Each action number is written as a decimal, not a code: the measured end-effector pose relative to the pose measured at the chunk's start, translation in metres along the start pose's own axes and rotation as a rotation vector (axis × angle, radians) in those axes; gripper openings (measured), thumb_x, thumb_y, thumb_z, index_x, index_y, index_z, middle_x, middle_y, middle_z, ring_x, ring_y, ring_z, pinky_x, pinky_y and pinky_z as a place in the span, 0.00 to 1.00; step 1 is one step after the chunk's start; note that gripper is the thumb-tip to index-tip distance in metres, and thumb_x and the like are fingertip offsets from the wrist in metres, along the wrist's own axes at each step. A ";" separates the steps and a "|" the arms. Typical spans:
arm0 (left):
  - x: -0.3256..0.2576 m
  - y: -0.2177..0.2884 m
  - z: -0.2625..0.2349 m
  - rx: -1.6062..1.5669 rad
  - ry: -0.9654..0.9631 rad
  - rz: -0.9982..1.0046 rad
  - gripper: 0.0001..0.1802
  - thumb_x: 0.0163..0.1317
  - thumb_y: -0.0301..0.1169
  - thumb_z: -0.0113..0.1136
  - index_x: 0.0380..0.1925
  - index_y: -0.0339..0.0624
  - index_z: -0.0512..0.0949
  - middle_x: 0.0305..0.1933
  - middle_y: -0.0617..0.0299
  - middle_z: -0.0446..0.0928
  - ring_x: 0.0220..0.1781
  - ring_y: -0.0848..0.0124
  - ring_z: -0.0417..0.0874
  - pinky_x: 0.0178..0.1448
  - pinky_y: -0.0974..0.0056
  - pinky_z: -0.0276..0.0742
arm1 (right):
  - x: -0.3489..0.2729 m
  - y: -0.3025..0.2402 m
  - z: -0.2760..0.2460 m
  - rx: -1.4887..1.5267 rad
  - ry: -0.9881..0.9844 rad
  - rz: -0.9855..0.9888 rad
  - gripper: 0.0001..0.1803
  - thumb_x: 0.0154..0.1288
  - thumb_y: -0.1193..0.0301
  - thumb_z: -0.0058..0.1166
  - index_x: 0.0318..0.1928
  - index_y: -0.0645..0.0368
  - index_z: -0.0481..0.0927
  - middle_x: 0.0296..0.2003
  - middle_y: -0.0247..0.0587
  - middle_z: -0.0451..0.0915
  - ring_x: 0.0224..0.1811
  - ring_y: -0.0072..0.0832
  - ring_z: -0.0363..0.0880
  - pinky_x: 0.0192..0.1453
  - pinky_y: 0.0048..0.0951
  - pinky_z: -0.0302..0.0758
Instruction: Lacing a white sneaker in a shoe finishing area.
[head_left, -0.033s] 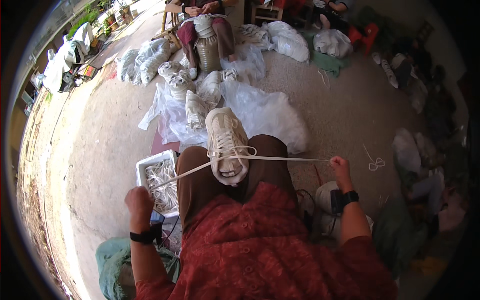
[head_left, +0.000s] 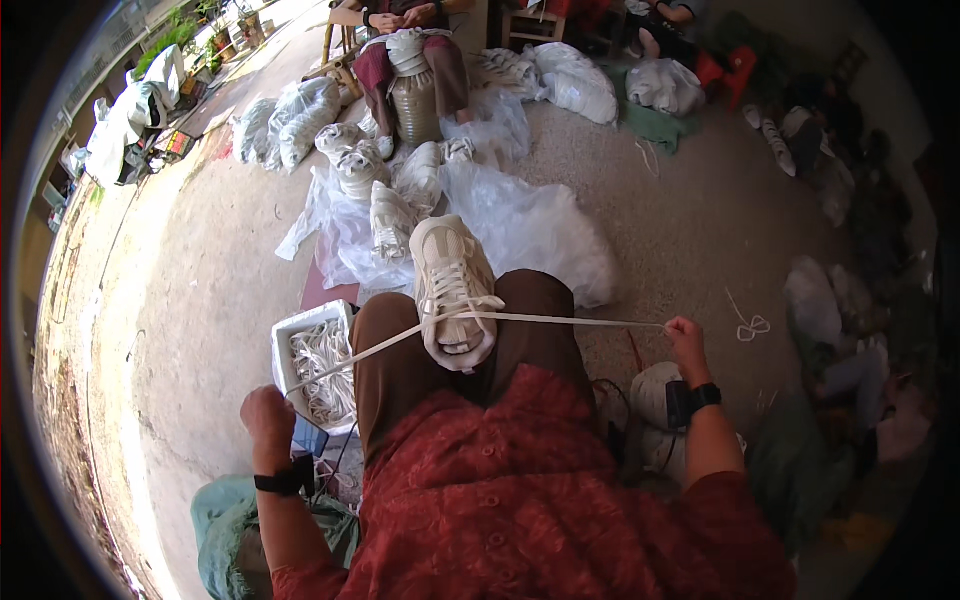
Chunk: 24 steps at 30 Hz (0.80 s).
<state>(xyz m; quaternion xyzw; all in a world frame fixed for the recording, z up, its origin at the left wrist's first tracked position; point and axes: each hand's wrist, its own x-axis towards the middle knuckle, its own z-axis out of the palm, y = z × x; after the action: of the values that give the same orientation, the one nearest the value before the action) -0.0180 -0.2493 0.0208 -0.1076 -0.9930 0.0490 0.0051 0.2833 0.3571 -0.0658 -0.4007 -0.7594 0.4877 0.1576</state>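
A cream lace-up sneaker (head_left: 452, 262) rests between my knees, its toe pointing away from me. A pale flat shoelace (head_left: 590, 321) runs taut to both sides from the shoe's upper eyelets. One end is gripped in my left hand (head_left: 268, 415), closed beside the box of laces. Out to the right, past my thigh, my right hand (head_left: 686, 340) pinches the other end. Where the two ends cross over the tongue, the lace lies close to the shoe. The shoe's opening faces me.
At my left stands a white foam box (head_left: 281, 350) full of loose laces. Beyond the sneaker lie more pale shoes (head_left: 390, 220) and clear plastic bags (head_left: 530, 230). A co-worker (head_left: 420, 60) sits at the far side. A loose lace (head_left: 750, 326) lies on the floor at right.
My left hand has moved outward and slightly toward me, my right hand a little outward. The loose lace loop at the shoe's right side has been drawn in small.
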 end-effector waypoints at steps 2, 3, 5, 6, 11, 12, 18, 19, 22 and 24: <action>-0.015 -0.024 0.014 0.003 -0.064 -0.148 0.03 0.44 0.28 0.61 0.20 0.41 0.81 0.25 0.50 0.79 0.31 0.54 0.82 0.38 0.54 0.77 | 0.008 0.012 0.003 -0.093 0.008 0.016 0.02 0.52 0.78 0.53 0.24 0.60 0.75 0.17 0.26 0.70 0.22 0.15 0.66 0.27 0.22 0.64; -0.017 -0.016 0.017 -0.041 -0.074 -0.141 0.04 0.44 0.29 0.61 0.21 0.42 0.82 0.26 0.51 0.80 0.32 0.54 0.82 0.38 0.54 0.78 | 0.009 0.001 0.016 -0.123 -0.093 -0.075 0.01 0.51 0.79 0.54 0.26 0.61 0.76 0.17 0.28 0.71 0.23 0.16 0.67 0.28 0.23 0.66; -0.010 0.009 0.030 -0.121 -0.090 -0.075 0.04 0.44 0.30 0.62 0.23 0.44 0.82 0.28 0.52 0.80 0.34 0.55 0.82 0.40 0.54 0.77 | 0.006 -0.047 0.058 -0.123 -0.184 -0.251 0.04 0.50 0.79 0.56 0.29 0.63 0.76 0.18 0.31 0.72 0.23 0.17 0.69 0.29 0.24 0.68; -0.005 0.033 0.025 -0.239 -0.019 -0.014 0.05 0.45 0.30 0.61 0.24 0.44 0.82 0.29 0.51 0.80 0.34 0.55 0.82 0.41 0.55 0.77 | 0.002 -0.077 0.085 -0.095 -0.171 -0.333 0.06 0.50 0.79 0.56 0.31 0.64 0.76 0.19 0.32 0.72 0.23 0.18 0.70 0.29 0.25 0.68; 0.035 0.132 -0.001 -0.789 0.042 0.284 0.11 0.49 0.25 0.56 0.34 0.34 0.79 0.26 0.49 0.79 0.28 0.58 0.82 0.34 0.60 0.76 | -0.026 -0.167 0.192 -0.140 -0.287 -0.700 0.17 0.49 0.83 0.54 0.42 0.63 0.73 0.25 0.40 0.76 0.26 0.26 0.76 0.31 0.26 0.73; 0.042 0.144 0.008 -0.863 0.066 0.326 0.11 0.51 0.27 0.57 0.34 0.33 0.78 0.25 0.50 0.79 0.28 0.60 0.82 0.34 0.60 0.76 | -0.030 -0.176 0.208 -0.170 -0.270 -0.793 0.18 0.48 0.83 0.55 0.43 0.62 0.72 0.25 0.42 0.76 0.26 0.30 0.76 0.32 0.29 0.73; 0.060 0.200 0.003 -1.031 -0.172 0.325 0.13 0.53 0.31 0.61 0.34 0.32 0.77 0.23 0.57 0.78 0.24 0.73 0.77 0.30 0.67 0.72 | -0.032 -0.186 0.240 -0.096 -0.190 -0.723 0.11 0.49 0.82 0.53 0.37 0.63 0.76 0.25 0.44 0.77 0.27 0.31 0.77 0.33 0.29 0.73; 0.062 0.205 0.012 -1.102 -0.166 0.319 0.12 0.54 0.31 0.60 0.34 0.31 0.77 0.22 0.59 0.78 0.23 0.76 0.75 0.28 0.68 0.71 | -0.030 -0.186 0.241 -0.040 -0.195 -0.706 0.08 0.50 0.82 0.51 0.34 0.64 0.75 0.25 0.46 0.77 0.27 0.35 0.78 0.33 0.31 0.73; 0.063 0.213 0.026 -1.412 -0.171 0.219 0.11 0.59 0.31 0.57 0.32 0.33 0.78 0.22 0.67 0.76 0.23 0.81 0.71 0.27 0.71 0.68 | -0.028 -0.192 0.246 0.109 -0.199 -0.640 0.05 0.52 0.81 0.50 0.31 0.65 0.76 0.24 0.46 0.78 0.26 0.35 0.78 0.33 0.30 0.74; 0.063 0.216 0.020 -1.574 -0.247 0.216 0.10 0.60 0.32 0.56 0.31 0.35 0.78 0.23 0.70 0.74 0.23 0.82 0.70 0.28 0.73 0.66 | -0.027 -0.194 0.249 0.202 -0.193 -0.588 0.04 0.53 0.80 0.51 0.32 0.65 0.77 0.23 0.44 0.78 0.25 0.31 0.78 0.33 0.28 0.74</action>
<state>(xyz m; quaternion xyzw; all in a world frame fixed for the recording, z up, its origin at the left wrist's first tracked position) -0.0339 -0.0283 -0.0207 -0.1689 -0.7137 -0.6537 -0.1867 0.0554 0.1446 -0.0119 -0.0985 -0.8018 0.5301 0.2578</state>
